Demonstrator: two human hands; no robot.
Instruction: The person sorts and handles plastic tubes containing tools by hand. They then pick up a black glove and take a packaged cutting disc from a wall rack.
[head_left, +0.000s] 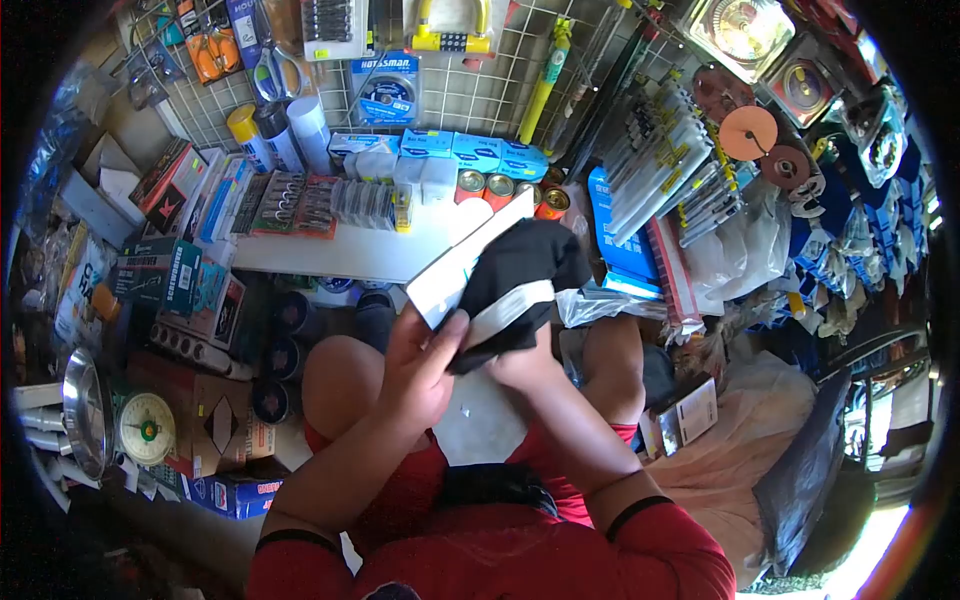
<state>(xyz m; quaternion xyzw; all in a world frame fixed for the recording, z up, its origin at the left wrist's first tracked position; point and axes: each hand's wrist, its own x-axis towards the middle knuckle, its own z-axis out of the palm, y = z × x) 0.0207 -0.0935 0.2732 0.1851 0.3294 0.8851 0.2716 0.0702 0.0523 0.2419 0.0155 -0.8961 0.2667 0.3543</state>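
A black folded fabric item (525,255) with a white band (508,312) across it is held up in front of my body. A flat white card or box (462,265) sticks out behind its left side. My left hand (425,362) grips the lower left of the black item, its thumb on the front near the white band. My right hand (525,365) holds the bottom of the same item from below, with most of its fingers hidden behind it. What exactly the black item is I cannot make out.
A white shelf (330,255) ahead bears blister packs, spray cans (308,135), blue boxes (475,152) and orange-red cans (500,188). Packaged tools hang on the wire grid (500,80). A dial scale (147,428) stands at left; a small box (688,417) lies by my right knee.
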